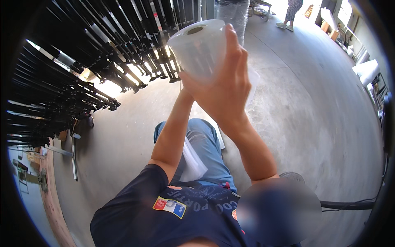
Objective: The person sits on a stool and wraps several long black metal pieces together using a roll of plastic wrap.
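Observation:
A roll of translucent white plastic film (199,53) is raised in front of me, its hollow core facing up and away. My right hand (224,88) is closed round the near right side of the roll, with fingers along its right edge and thumb reaching left. My left forearm (170,131) goes up to the roll from the left. The left hand's fingers are hidden behind my right hand and the roll. A loose strip of white film (192,160) hangs across my jeans, and more film (252,86) shows just right of my right hand.
Many black metal bars (94,53) hang in dense rows on the left, close to the roll. A person (290,16) stands at the far right. Rolls and other goods (366,70) line the right wall. A dark bar with a cable (347,204) lies at lower right.

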The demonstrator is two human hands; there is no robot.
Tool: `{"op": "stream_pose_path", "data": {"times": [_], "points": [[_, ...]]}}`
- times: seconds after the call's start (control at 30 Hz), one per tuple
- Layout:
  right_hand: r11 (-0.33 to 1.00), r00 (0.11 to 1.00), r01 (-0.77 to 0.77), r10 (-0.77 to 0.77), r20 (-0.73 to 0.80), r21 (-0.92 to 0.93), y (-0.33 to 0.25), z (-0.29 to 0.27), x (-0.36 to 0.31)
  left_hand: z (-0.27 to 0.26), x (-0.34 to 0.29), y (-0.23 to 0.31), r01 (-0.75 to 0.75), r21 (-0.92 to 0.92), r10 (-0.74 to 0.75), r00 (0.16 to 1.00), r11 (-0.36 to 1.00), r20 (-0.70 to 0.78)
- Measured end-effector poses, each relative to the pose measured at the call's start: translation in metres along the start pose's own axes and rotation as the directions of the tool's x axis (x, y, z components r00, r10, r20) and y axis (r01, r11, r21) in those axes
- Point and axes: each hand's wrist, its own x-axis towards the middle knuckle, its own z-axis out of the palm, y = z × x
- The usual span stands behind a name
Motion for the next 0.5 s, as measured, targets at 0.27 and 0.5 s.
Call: {"op": "stream_pose_path", "data": {"times": [0.27,0.5], "points": [[0.960,0.979,-0.204,0.194,0.069,0.190,-0.010,0.009,0.007,-0.015,-0.027,0.001,-0.015,-0.370,0.002,0.999,0.929,-0.036],[0.998,0.991,-0.055,0.055,0.123,-0.002,-0.003,0.012,0.007,-0.046,-0.027,0.009,0.052,-0.456,-0.007,0.995,0.888,0.100]]}}
